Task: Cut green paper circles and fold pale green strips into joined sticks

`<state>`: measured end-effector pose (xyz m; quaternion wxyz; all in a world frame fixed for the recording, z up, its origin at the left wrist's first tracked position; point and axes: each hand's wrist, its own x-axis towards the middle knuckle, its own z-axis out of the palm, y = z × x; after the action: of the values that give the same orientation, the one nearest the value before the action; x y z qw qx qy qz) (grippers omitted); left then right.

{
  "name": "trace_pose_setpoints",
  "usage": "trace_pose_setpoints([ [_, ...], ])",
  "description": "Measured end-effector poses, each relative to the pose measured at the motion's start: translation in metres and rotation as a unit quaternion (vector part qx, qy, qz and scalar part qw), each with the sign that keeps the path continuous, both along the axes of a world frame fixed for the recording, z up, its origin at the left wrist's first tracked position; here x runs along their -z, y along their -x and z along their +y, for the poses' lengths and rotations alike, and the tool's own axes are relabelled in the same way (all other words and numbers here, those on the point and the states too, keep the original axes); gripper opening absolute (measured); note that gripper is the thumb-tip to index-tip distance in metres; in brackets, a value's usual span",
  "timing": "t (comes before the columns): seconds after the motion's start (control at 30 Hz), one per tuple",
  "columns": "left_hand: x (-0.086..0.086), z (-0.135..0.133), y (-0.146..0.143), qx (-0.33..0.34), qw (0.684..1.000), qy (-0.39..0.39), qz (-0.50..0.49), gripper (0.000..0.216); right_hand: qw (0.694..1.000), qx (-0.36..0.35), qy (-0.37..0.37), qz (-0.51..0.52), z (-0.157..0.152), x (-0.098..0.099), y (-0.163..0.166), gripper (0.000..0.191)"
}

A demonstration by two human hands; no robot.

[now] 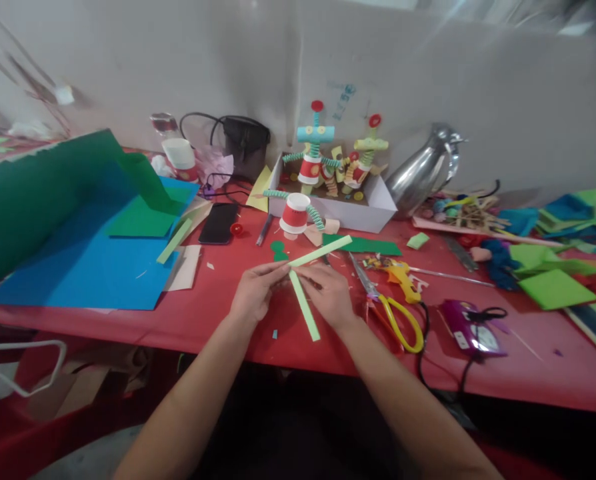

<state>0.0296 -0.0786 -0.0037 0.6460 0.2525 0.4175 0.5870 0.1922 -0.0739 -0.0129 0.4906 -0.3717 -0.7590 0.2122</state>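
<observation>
Over the red table (188, 320), my left hand (255, 291) and my right hand (329, 293) meet and pinch two light green paper strips where their ends join. One strip (321, 251) runs up and to the right. The other strip (305, 305) hangs down between my hands toward me. Just beyond my fingers stands a red and white paper cup (294, 213) with coiled green paper arms, and a dark green paper cut-out (279, 251) lies beside it.
Yellow-handled scissors (393, 308), a yellow glue gun (402, 275) and a purple device (471, 328) lie to the right. A white box (368, 212) holds paper-cup figures. Blue paper (83, 267), green sheets, a black phone (219, 223), a steel jug (423, 172) and paper scraps surround these.
</observation>
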Motion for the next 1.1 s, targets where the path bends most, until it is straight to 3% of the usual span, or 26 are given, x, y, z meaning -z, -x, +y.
trace_pose_setpoints([
  [0.33, 0.005, -0.004, -0.003, -0.002, 0.992, -0.089, 0.09, 0.028, 0.997, -0.002, 0.049, 0.054, 0.001, -0.005, -0.003, 0.017],
  [0.57, 0.012, -0.003, -0.003, 0.006, 0.976, -0.137, 0.171, 0.022, 0.98, 0.012, 0.166, 0.105, -0.001, 0.001, 0.004, 0.012],
  [0.87, 0.011, -0.005, -0.004, -0.004, 0.978, -0.135, 0.158, 0.019, 0.96, 0.016, 0.233, 0.155, 0.0, 0.0, 0.007, 0.021],
  [1.1, 0.003, -0.005, -0.006, -0.016, 0.986, -0.105, 0.132, 0.02, 0.969, 0.027, 0.211, 0.125, -0.006, -0.001, 0.009, 0.014],
])
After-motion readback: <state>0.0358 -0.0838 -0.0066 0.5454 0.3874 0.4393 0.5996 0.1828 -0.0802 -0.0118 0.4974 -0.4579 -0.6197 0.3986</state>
